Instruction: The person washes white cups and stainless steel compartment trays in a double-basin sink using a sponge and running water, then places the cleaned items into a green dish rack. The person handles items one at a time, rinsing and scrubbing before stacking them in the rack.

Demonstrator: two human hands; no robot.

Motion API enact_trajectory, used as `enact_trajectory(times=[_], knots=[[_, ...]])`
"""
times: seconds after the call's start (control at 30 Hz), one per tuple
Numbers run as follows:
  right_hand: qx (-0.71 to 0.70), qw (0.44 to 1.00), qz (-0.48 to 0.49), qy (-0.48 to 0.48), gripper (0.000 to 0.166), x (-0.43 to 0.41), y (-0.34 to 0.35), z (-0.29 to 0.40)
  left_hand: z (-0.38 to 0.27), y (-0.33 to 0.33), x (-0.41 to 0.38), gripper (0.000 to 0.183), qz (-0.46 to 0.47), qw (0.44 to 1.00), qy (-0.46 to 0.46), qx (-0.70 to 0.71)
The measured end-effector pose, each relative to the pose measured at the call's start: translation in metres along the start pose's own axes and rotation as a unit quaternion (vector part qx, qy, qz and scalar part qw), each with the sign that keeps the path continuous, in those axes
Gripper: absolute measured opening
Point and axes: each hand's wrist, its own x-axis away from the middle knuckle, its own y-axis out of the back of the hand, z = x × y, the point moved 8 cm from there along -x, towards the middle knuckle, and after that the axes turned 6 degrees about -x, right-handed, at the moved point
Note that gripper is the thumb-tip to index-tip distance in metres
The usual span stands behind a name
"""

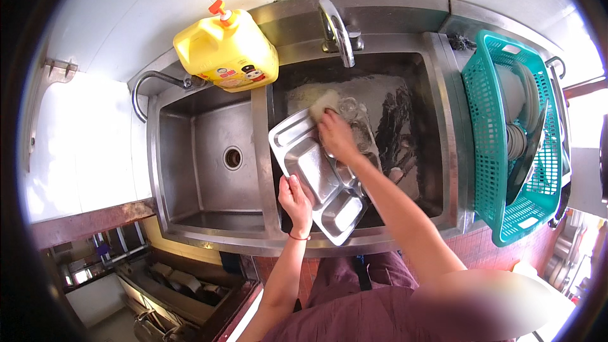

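My left hand [295,199] grips the lower left edge of a divided stainless steel tray [311,166], which is tilted over the right sink basin [427,152]. At the tray's upper end my right hand [336,135] holds a pale sponge or cloth [325,103], slightly blurred, against the metal. Beneath and behind the tray lies murky water with submerged items, among them something clear and round [349,107] and several that I cannot name. Above the basin arches a chrome faucet [338,33].
A yellow jug [232,52] with an orange pump stands at the back, by the divider. The left basin [221,128] shows its drain. At the right, a teal plastic basket [489,152] holds plates, bowls and a dark pan or lid. A second, curved faucet [142,85] rises at the left.
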Motion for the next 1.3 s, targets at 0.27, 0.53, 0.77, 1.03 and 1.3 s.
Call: enact_trajectory(times=[0.27, 0.53, 0.77, 1.03, 1.3], knots=[[0.034, 0.994, 0.017, -0.101, 0.015, 0.06, 0.033, -0.127, 0.036, -0.009, -0.008, 0.031, 0.016, 0.999, 0.038, 0.017], [-0.073, 0.986, -0.086, -0.12, 0.016, 0.113, 0.036, -0.043, 0.038, -0.019, -0.013, 0.04, -0.003, 0.997, 0.066, 0.038], [-0.08, 0.997, -0.014, 0.005, 0.022, 0.104, 0.034, 0.014, 0.034, -0.028, -0.007, 0.04, 0.016, 0.995, 0.075, 0.063], [0.162, 0.981, 0.092, -0.052, 0.034, 0.103, 0.071, -0.104, 0.048, -0.026, -0.004, 0.037, 0.004, 0.99, 0.104, 0.093], [-0.097, 0.991, -0.046, -0.08, 0.031, 0.162, 0.067, -0.054, 0.035, -0.028, -0.003, 0.043, -0.084, 0.989, 0.109, 0.057]])
